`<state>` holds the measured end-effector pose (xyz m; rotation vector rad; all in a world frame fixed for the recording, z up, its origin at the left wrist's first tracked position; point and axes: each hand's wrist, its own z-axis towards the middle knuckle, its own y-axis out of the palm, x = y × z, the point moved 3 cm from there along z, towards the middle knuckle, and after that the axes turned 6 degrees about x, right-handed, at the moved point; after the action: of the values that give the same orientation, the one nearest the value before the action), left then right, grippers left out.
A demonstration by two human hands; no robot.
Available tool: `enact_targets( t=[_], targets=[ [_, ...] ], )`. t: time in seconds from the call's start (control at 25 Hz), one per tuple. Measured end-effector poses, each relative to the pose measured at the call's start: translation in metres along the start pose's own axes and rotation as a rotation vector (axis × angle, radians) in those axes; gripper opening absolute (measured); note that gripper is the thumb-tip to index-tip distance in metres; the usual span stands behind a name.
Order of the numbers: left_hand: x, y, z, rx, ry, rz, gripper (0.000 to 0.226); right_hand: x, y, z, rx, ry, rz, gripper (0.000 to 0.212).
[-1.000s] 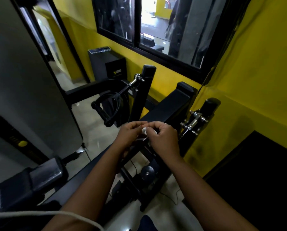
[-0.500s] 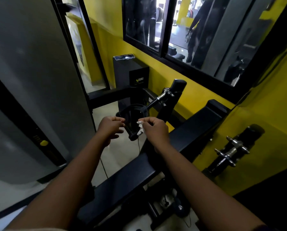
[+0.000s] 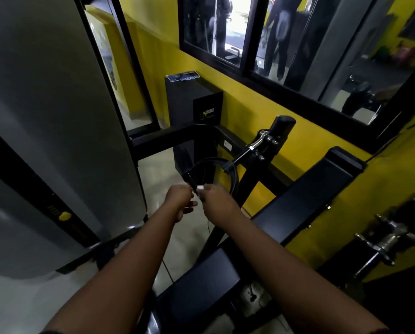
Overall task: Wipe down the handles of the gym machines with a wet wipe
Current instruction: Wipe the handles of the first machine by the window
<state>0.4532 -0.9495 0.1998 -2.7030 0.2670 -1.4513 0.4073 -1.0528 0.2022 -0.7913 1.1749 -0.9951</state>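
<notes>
Pinches a small white wipe (image 3: 200,188) between the fingertips of the right hand (image 3: 216,203), at the middle of the scene and right at the near bar of the black loop handle (image 3: 234,177); too blurred to say whether wipe and bar really touch. Holds the left hand (image 3: 181,201) just left of the wipe, upper fingers curled toward it, lower ones looser; cannot tell whether it also grips the wipe or grips nothing. Reaches forward with both bare forearms, hands nearly meeting. Beyond the handle, up and to the right, a chrome link (image 3: 259,143) joining it to an upright black post (image 3: 282,127). On the right of the arms, a long black bench (image 3: 310,196) running from near to far. At the near right, a second chrome link (image 3: 389,242), blurred. On the left, a tall grey panel (image 3: 57,116) with a yellow knob (image 3: 65,216). At the far side, a black box (image 3: 192,100) against the yellow wall (image 3: 250,109), under a dark-framed window (image 3: 242,61).
</notes>
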Motion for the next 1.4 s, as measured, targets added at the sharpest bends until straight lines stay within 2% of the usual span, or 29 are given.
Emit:
enact_targets(
  t=[0.12,0.28,0.4,0.48,0.56,0.6,0.68,0.84,0.92,1.0,1.12,1.24,1.32,1.4],
  targets=[
    [-0.005,-0.001,0.011,0.02,-0.042,-0.09,0.022,0.003,0.01,-0.023,-0.017,-0.074,-0.169,0.022],
    [0.003,-0.007,0.035,-0.026,0.064,-0.051,0.061,0.022,0.007,-0.049,0.07,-0.091,-0.185,0.029],
    [0.017,0.001,0.039,-0.201,0.172,-0.067,0.055,0.032,0.004,-0.047,0.089,-0.044,-0.055,0.028],
    [0.019,0.001,0.039,-0.222,0.229,-0.038,0.044,0.028,0.007,-0.041,0.214,-0.033,0.03,0.019],
    [0.016,-0.001,0.039,-0.203,0.296,-0.015,0.039,0.021,0.011,-0.025,0.28,0.03,0.199,0.028],
    [0.014,-0.002,0.037,-0.191,0.322,-0.006,0.038,0.02,0.015,-0.015,0.27,0.062,0.258,0.033],
    [0.012,-0.002,0.035,-0.178,0.332,-0.002,0.037,0.017,0.019,0.001,0.236,0.102,0.279,0.027],
    [0.009,-0.003,0.03,-0.204,0.269,0.021,0.038,0.018,0.016,-0.003,0.143,-0.064,0.205,0.032],
    [0.004,-0.004,0.027,-0.23,0.239,0.063,0.038,0.03,0.009,-0.022,0.096,-0.064,0.144,0.039],
    [-0.001,-0.004,0.024,-0.243,0.22,0.079,0.037,0.035,-0.002,-0.041,0.1,-0.013,0.105,0.038],
    [-0.003,-0.003,0.021,-0.243,0.213,0.066,0.036,0.026,-0.006,-0.035,0.173,0.035,0.128,0.024],
    [-0.002,-0.004,0.017,-0.245,0.258,0.107,0.037,0.015,0.005,-0.002,0.193,0.276,0.309,0.016],
    [0.0,-0.004,0.015,-0.231,0.305,0.151,0.039,0.02,0.007,0.013,0.096,0.466,0.329,0.016],
    [0.0,-0.002,0.014,-0.226,0.335,0.185,0.041,0.036,0.007,0.018,-0.178,0.436,0.121,0.024]
  ],
)
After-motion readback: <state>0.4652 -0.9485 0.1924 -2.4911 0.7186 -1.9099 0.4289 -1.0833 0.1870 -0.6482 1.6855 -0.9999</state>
